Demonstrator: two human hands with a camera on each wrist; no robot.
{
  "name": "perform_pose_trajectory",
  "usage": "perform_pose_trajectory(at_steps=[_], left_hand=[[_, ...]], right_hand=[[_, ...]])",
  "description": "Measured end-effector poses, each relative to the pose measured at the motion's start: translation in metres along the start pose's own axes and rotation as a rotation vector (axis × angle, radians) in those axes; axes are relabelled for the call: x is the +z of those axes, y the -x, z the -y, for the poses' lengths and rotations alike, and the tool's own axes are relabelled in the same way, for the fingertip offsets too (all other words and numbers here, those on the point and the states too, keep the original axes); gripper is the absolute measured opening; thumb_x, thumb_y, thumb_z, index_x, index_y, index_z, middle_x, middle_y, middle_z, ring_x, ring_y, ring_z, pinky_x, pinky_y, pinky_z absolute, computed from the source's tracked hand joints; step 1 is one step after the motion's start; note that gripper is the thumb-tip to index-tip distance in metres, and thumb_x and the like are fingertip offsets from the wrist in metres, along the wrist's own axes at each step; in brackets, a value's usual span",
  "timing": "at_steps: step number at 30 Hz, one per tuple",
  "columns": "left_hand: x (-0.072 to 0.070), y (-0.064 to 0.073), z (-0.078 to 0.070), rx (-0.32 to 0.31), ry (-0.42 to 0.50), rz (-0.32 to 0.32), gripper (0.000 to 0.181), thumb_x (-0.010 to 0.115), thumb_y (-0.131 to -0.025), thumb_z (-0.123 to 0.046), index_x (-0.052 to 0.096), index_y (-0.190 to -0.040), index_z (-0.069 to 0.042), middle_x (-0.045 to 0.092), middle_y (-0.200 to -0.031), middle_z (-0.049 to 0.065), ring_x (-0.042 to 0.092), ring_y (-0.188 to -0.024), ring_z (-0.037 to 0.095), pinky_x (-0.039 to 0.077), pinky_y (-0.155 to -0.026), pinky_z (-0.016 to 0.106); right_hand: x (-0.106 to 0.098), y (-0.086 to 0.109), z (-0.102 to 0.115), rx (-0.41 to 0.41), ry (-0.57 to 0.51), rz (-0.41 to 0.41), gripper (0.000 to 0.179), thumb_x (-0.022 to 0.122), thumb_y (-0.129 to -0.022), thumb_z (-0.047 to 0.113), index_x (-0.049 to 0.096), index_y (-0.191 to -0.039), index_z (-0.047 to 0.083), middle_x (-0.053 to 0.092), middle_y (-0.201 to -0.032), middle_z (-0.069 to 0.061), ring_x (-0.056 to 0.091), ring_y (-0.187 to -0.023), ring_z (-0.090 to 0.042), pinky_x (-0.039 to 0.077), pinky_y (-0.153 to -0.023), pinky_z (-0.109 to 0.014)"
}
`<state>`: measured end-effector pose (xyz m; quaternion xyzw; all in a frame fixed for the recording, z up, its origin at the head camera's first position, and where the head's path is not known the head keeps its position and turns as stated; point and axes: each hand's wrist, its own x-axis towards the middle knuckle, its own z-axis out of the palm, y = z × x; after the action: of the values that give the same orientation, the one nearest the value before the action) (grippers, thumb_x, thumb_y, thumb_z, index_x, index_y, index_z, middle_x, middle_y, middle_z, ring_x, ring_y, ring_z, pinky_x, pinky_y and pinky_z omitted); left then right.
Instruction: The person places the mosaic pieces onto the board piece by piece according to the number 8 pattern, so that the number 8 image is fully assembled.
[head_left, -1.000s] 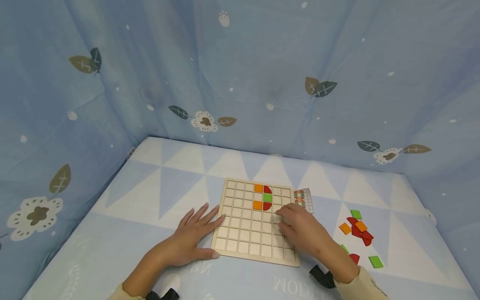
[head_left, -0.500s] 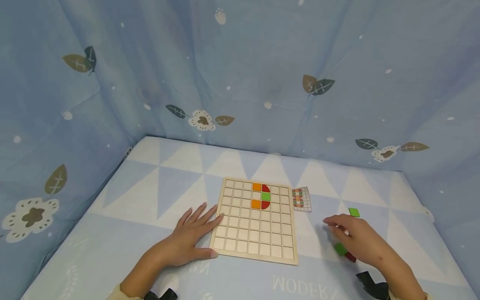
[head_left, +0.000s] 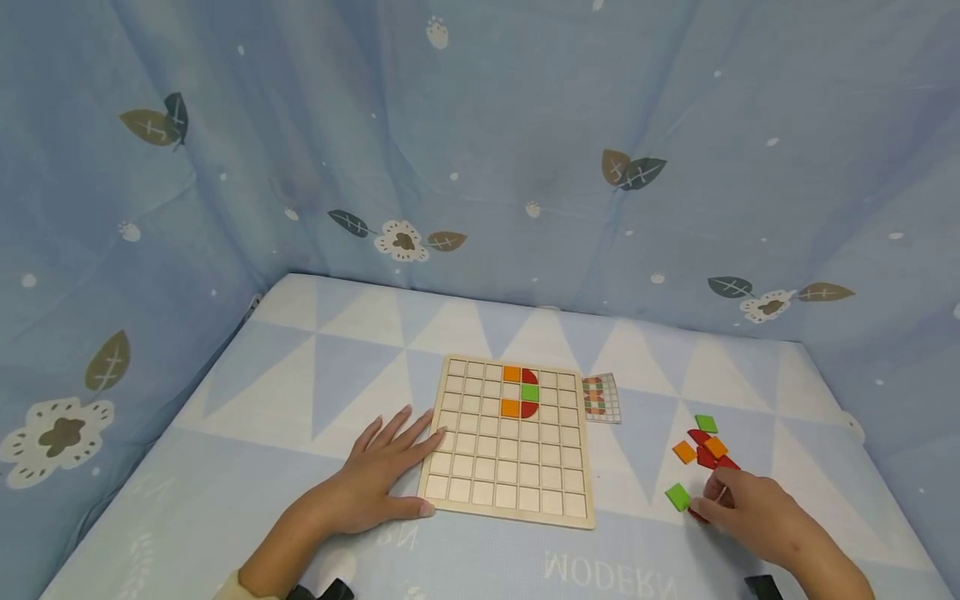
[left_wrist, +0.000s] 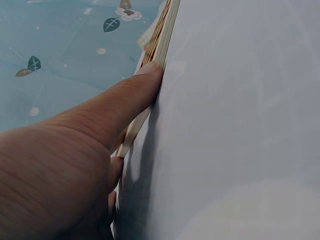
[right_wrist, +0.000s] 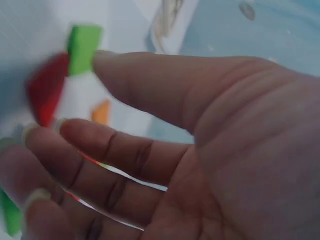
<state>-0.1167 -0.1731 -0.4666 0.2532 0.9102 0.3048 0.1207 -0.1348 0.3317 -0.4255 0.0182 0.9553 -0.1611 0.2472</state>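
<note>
My left hand (head_left: 390,471) lies with spread fingers at the left edge of a wooden grid board (head_left: 495,500). In the left wrist view its thumb (left_wrist: 135,87) rests along the board's side. Orange squares (head_left: 511,408), red quarter-circles (head_left: 529,410) and a green square (head_left: 530,392) sit in cells near the board's top. My right hand (head_left: 761,512) is over the loose pieces at right, thumb and fingers apart around a red piece (right_wrist: 47,90) just beyond their tips. A green square (right_wrist: 85,48) lies beside that piece, near the thumb tip.
Further loose tiles lie beyond the right hand: a green square (head_left: 706,424), orange squares (head_left: 684,452) and overlapping red pieces (head_left: 705,458). A small pattern card (head_left: 602,398) is at the board's right edge. A blue curtain (head_left: 495,150) hangs behind the table.
My right hand has left the board and moved right, then down to the loose pieces. The left hand has stayed at the board's edge.
</note>
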Motion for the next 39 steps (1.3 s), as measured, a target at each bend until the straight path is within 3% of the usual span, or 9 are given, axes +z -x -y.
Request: perform_pose_trajectory(at_steps=[4, 15, 23, 28, 39], left_hand=[[0.0, 0.0, 0.001, -0.002, -0.001, -0.008, 0.091, 0.072, -0.092, -0.059, 0.034, -0.166, -0.02, 0.016, -0.174, 0.004, 0.001, -0.16, 0.037, -0.005, -0.122, 0.064], [0.004, 0.002, 0.007, 0.031, 0.018, -0.071, 0.091, 0.075, -0.09, -0.057, 0.038, -0.164, -0.018, 0.021, -0.173, 0.009, 0.006, -0.159, 0.042, -0.003, -0.121, 0.064], [0.003, 0.005, 0.002, -0.018, 0.008, -0.028, 0.091, 0.075, -0.09, -0.058, 0.038, -0.164, -0.02, 0.018, -0.174, 0.003, 0.004, -0.16, 0.038, -0.003, -0.122, 0.063], [0.004, 0.004, 0.001, -0.015, 0.01, -0.03, 0.09, 0.074, -0.09, -0.058, 0.038, -0.164, -0.021, 0.018, -0.174, 0.003, 0.003, -0.16, 0.038, -0.003, -0.122, 0.063], [0.004, 0.001, 0.002, -0.005, 0.0, -0.03, 0.091, 0.074, -0.09, -0.059, 0.037, -0.165, -0.022, 0.018, -0.174, 0.002, 0.003, -0.16, 0.037, -0.004, -0.123, 0.062]], right_hand=[[0.011, 0.0, 0.004, 0.029, -0.019, -0.036, 0.033, 0.077, -0.095, 0.036, 0.06, -0.095, 0.007, 0.058, -0.078, 0.0, 0.052, -0.072, -0.017, 0.045, -0.063, -0.033], [0.025, -0.002, 0.01, -0.042, -0.04, -0.16, 0.014, 0.074, -0.097, 0.017, 0.065, -0.093, 0.007, 0.053, -0.073, 0.001, 0.05, -0.071, -0.017, 0.044, -0.062, -0.031], [0.03, 0.002, 0.008, 0.009, -0.099, -0.093, 0.03, 0.087, -0.087, 0.02, 0.068, -0.101, 0.002, 0.058, -0.082, 0.001, 0.054, -0.079, -0.017, 0.053, -0.069, -0.03], [0.029, 0.005, 0.006, 0.025, -0.112, -0.077, 0.033, 0.087, -0.087, 0.021, 0.067, -0.105, 0.0, 0.059, -0.087, 0.0, 0.054, -0.083, -0.017, 0.055, -0.073, -0.033], [0.029, 0.009, 0.002, 0.047, -0.117, -0.101, 0.036, 0.086, -0.087, 0.036, 0.062, -0.089, 0.009, 0.054, -0.074, 0.001, 0.05, -0.074, -0.016, 0.04, -0.062, -0.026]])
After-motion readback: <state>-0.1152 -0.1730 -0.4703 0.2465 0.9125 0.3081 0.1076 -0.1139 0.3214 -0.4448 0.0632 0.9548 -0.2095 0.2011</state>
